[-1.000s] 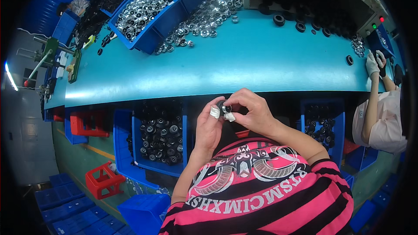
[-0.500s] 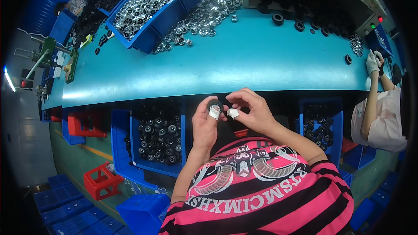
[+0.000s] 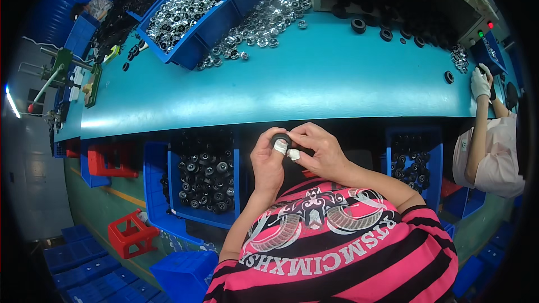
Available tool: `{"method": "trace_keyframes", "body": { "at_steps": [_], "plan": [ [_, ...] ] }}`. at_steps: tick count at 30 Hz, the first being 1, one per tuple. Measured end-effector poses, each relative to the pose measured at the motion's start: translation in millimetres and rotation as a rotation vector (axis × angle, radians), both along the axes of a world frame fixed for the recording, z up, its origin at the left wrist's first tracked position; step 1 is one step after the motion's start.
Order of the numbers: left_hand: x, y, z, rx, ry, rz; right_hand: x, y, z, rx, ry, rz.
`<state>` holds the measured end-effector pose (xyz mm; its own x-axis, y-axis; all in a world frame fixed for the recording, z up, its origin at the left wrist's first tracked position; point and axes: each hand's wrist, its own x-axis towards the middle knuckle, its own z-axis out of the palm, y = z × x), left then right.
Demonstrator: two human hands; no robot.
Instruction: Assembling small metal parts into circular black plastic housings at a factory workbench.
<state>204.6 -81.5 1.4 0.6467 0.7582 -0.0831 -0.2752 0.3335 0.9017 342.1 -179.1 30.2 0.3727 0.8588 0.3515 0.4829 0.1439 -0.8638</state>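
My left hand (image 3: 267, 163) is closed around a small black tyre (image 3: 281, 136), its white-taped thumb pressed over the middle. The thumb hides most of what sits inside the ring. From the other side my right hand (image 3: 323, 154) meets it, fingertips on the tyre's right edge and taped thumb just below. Something dark shows between the right thumb and fingers, too shaded to make out. Both hands are in front of the turquoise table's (image 3: 236, 92) near edge.
A blue bin (image 3: 193, 45) of shiny silver hubs stands on the table, with loose hubs (image 3: 261, 31) beside it. Black tyres (image 3: 386, 33) lie at the back right. Below are blue crates (image 3: 238, 179) of wheels and a red stool (image 3: 132, 234). A co-worker's gloved hand (image 3: 480, 84) is at far right.
My right hand has moved left and slightly down, from apart to touching the tyre. The left hand and tyre have shifted slightly right and down. The co-worker's hands have moved a little.
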Motion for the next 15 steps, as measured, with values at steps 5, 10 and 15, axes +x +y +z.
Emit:
{"method": "trace_keyframes", "body": {
  "at_steps": [5,10,15],
  "plan": [
    [-1.9,2.8,9.3,-0.077,-0.023,-0.121,9.7,2.7,-6.3,-0.089,0.189,0.024],
    [-7.4,5.7,11.9,-0.183,-0.083,-0.272,23.9,1.2,-13.7,-0.200,0.531,0.107],
    [-8.3,8.5,14.2,-0.232,-0.067,-0.293,25.1,0.0,-5.3,-0.270,0.466,0.092]
  ]
}}
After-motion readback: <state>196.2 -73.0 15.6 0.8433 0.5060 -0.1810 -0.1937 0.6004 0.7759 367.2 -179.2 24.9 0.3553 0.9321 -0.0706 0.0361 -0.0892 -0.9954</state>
